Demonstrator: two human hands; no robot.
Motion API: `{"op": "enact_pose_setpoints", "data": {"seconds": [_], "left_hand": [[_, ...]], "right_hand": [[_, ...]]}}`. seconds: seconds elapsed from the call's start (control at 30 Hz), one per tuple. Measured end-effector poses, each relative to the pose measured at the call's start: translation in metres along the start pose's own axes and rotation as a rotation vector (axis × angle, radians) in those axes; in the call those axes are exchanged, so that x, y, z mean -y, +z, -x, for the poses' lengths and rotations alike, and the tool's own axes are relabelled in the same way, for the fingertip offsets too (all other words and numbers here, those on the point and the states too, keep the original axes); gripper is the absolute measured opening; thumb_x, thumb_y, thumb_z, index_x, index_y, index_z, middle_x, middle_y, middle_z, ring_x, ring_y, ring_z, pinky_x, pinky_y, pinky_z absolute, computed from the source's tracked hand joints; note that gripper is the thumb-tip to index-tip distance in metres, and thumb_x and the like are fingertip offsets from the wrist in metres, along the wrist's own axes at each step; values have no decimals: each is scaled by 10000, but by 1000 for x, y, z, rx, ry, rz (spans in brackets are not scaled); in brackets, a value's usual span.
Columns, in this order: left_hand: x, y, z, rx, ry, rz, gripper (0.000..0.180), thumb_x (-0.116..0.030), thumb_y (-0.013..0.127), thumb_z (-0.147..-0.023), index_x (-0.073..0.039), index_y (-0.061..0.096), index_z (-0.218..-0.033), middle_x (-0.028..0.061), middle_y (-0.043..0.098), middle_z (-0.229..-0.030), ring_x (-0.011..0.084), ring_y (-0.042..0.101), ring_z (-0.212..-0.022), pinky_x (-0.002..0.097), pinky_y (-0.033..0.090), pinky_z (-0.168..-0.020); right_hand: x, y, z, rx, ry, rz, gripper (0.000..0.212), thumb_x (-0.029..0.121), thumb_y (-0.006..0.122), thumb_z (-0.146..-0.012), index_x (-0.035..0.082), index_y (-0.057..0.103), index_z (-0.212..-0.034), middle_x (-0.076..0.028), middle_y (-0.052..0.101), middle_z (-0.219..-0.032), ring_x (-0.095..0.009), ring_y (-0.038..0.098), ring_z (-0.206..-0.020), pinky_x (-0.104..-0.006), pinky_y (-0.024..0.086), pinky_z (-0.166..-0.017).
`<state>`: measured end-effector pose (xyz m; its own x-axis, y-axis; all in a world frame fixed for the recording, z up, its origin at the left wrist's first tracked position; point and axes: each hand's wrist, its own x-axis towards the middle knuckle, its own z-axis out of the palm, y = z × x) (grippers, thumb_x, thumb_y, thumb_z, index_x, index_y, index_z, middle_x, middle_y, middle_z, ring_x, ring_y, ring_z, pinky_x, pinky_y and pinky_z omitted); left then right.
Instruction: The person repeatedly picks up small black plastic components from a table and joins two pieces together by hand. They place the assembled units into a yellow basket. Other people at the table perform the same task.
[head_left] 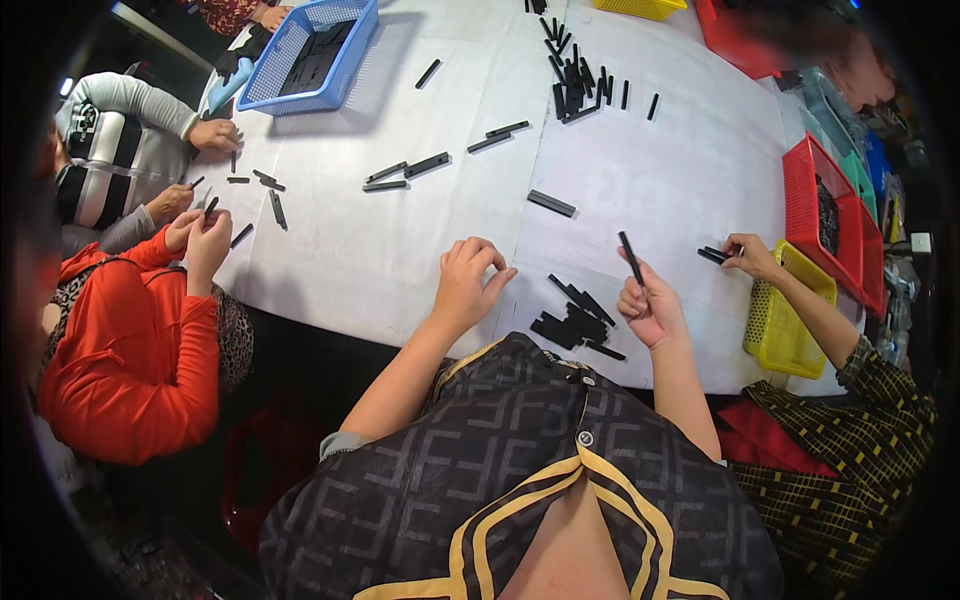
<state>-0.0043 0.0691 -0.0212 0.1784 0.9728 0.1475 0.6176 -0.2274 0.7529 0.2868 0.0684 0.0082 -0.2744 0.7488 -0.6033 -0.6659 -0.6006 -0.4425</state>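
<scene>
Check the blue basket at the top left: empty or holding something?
Holding something. Dark flat parts show through the open top of the blue basket on the white table.

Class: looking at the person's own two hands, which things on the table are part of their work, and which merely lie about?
In hand: right hand, black strip, small black pile, left hand.
Lying about: blue basket, red basket, yellow basket.

Black plastic strip (631, 258): narrow, straight, held upright with a slight left tilt, right of centre above the near table edge. Pile of black plastic strips (577, 318): loosely overlapped, lying flat on the white table, just left of it.
</scene>
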Motion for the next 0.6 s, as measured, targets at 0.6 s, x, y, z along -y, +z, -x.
{"op": "enact_pose_setpoints", "data": {"seconds": [0.6], "left_hand": [[18,64,-104,88,-21,-277,182,-183,723,-680,-120,614,-811,28,556,-849,218,500,-873,364,335,-759]], "right_hand": [[99,-118,-62,-470,-418,-305,311,240,377,-968,141,413,-1261,-82,580,-926,-116,418,-557,-255,358,-535]]}}
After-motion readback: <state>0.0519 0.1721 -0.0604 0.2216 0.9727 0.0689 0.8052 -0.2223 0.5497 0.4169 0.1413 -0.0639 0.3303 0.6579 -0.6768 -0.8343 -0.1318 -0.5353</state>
